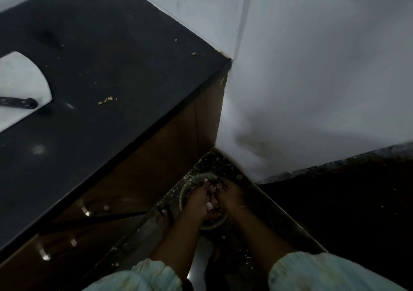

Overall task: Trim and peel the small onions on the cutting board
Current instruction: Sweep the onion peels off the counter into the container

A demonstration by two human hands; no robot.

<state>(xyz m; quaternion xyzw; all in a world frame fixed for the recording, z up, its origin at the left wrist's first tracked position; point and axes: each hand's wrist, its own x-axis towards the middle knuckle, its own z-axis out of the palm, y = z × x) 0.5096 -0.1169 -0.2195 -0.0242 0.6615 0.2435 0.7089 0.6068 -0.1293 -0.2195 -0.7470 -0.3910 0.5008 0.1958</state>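
On the floor below the tabletop (111,67): one round bowl (186,187) of small onions (212,198); your left hand (197,201) and right hand (230,195) reached in, fingers' hold indiscernible.

Both hands' fingers and the bowl's (185,190) contents are too dim to tell.

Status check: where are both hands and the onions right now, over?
Left hand and right hand both down in the bowl on the floor, among onion pieces. Grip unclear, dim. Knife idle on counter.

Both hands (212,201) sit boxed in: cabinet (138,179) close on their left, wall (290,111) just beyond and right; floor (346,201) open farther right
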